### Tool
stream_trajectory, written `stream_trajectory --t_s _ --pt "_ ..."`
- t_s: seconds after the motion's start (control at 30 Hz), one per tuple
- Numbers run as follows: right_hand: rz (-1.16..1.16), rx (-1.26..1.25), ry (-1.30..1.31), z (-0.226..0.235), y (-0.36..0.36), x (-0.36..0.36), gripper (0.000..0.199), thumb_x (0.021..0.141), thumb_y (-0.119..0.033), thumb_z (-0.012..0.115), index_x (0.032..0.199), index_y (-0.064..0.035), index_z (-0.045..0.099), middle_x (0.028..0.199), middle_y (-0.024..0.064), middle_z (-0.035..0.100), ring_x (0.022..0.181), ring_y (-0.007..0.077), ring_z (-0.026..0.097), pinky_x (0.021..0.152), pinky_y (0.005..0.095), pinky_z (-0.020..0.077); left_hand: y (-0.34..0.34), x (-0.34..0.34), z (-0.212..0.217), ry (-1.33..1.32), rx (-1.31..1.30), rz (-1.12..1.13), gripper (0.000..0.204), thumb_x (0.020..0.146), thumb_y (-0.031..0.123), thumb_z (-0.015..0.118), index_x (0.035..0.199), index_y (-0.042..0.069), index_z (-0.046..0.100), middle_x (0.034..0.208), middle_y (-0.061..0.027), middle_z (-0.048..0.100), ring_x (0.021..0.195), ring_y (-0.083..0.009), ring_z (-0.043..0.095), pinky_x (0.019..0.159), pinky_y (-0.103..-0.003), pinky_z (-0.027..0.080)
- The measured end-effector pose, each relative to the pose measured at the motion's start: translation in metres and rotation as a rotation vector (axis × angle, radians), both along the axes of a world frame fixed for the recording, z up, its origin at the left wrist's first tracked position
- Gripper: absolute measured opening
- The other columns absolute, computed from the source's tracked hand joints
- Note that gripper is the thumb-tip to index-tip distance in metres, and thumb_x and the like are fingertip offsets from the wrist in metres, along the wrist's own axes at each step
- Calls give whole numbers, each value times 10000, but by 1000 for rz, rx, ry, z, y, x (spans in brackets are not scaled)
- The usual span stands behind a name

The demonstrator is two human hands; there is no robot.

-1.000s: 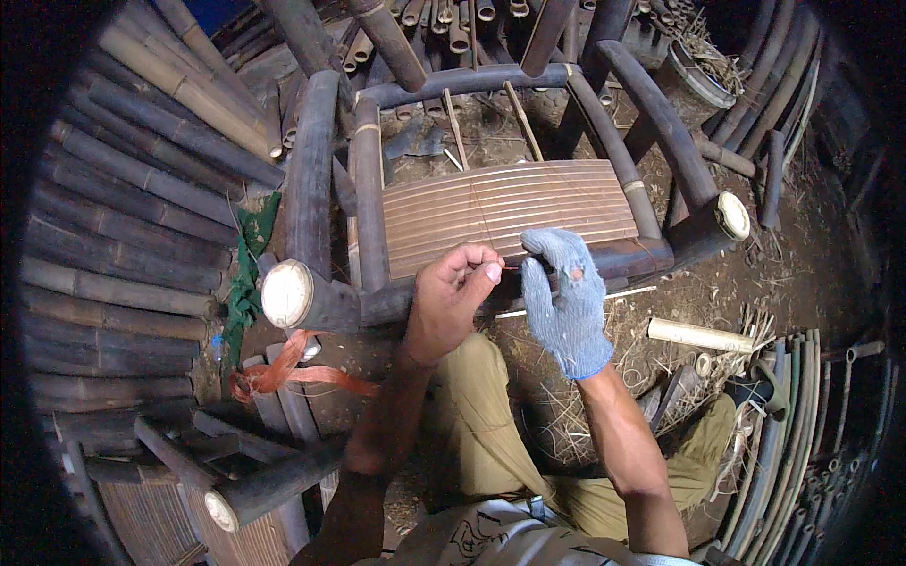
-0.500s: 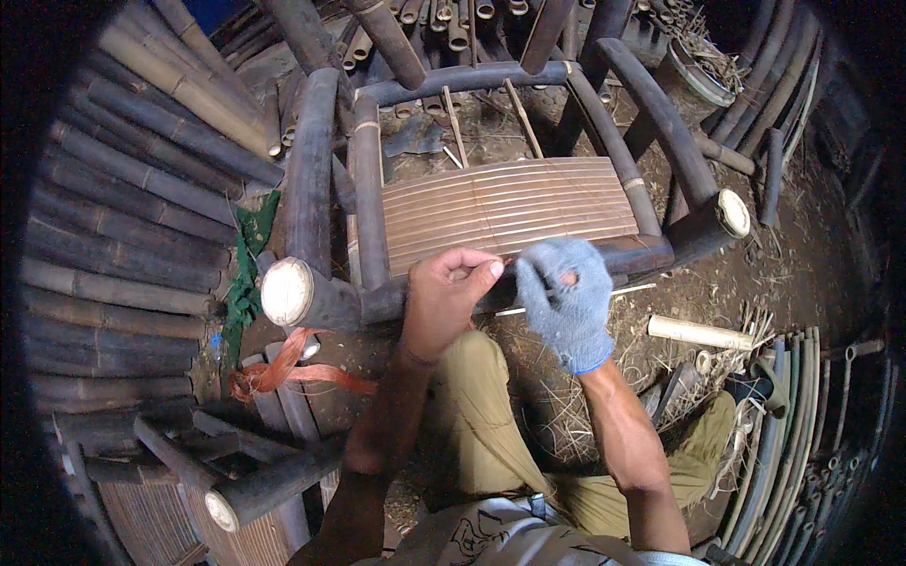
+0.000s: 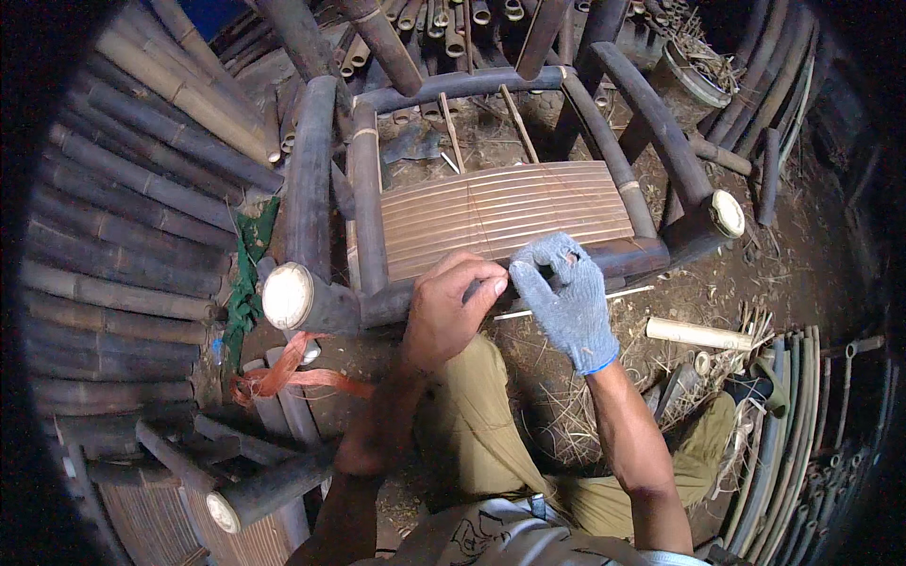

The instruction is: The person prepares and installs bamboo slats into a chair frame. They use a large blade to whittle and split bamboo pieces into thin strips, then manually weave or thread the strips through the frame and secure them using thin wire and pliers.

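Nearest the camera, the person's bent knees in olive trousers (image 3: 472, 443) fill the lower middle, with both forearms reaching forward over them. The bare left hand (image 3: 445, 309) is curled, its fingertips pressed down on the front rail (image 3: 623, 257) of a dark bamboo chair frame; whether it pinches anything beneath the fingers cannot be told. Just beside it, almost touching, the right hand (image 3: 566, 297) wears a grey knit glove with a blue cuff, its fingers bent in a pinch around a thin pale bamboo sliver (image 3: 623, 293) that runs out to the right along the rail's near edge. To the left of the hands, the pale cut end of a thick bamboo post (image 3: 287, 296) faces upward at the frame's front corner, and an orange-red strip of cord (image 3: 293, 377) lies on the dirt floor below it. To the right, a short pale bamboo piece (image 3: 698, 333) lies among dry straw on the floor. Just beyond the hands, the chair's seat of pale bamboo slats (image 3: 500, 212) spans the frame, slats side by side from left rail to right rail. Farther out, a second pale cut end (image 3: 728, 213) marks the right front corner. Stacked dark bamboo poles (image 3: 123, 217) lie along the left, with more poles standing across the top edge.
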State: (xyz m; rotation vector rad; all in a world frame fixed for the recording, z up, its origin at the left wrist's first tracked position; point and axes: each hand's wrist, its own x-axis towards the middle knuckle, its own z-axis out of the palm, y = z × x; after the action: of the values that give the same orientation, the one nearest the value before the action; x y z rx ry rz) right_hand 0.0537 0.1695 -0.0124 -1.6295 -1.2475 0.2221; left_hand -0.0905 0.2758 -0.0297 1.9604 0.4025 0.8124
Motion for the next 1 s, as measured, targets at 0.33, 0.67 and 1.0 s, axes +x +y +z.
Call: stream_trajectory --t_s 0.33,0.67,1.0 --pt "-53 92 -137 -20 8 -7 119 852 -136 687 956 -79 679 859 116 658 788 299 645 710 378 522 5 6 -3 -35 -186 104 141 889 79 703 997 -11 703 843 -16 662 680 -34 504 594 -210 424" --pt "-123 135 -194 -23 9 -10 81 844 -118 674 901 -72 639 808 121 609 736 313 614 672 406 499 -2 11 2 -49 201 188 95 872 41 690 958 -2 692 842 -49 661 699 -64 566 625 -236 456" --pt "-154 323 -390 -11 0 -13 203 809 -105 695 1008 -102 659 886 119 656 818 320 634 749 442 492 1 5 -3 -17 -549 101 140 945 103 631 1011 -16 664 820 21 628 681 -34 522 583 -204 420"
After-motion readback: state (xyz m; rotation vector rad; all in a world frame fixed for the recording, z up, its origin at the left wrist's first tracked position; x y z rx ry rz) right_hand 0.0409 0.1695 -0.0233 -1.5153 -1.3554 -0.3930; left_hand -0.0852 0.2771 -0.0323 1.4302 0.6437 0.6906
